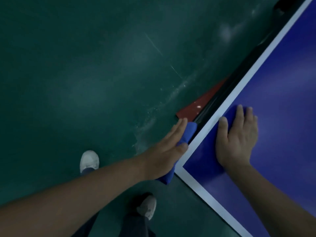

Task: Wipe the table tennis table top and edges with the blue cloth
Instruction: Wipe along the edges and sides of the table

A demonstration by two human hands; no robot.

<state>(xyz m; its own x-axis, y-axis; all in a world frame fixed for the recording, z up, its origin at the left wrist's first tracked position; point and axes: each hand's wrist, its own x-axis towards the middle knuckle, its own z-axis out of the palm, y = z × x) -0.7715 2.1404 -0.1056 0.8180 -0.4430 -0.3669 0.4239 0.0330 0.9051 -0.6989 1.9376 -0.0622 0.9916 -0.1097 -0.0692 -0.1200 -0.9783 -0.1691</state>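
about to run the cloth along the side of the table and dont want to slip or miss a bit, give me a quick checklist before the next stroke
1. Cloth on the side edge: ok, it sits against the edge near the corner.
2. Left hand on the cloth: ok, straight fingers press it to the edge.
3. Right hand steadying: ok, flat on the table top.
4. Cloth under the right hand too: cannot tell, only a blurred darker patch by its fingers.
5. Edge further ahead: cannot tell, dark and blurred.
6. Footing: ok, both shoes on the floor, short of the red sheet.
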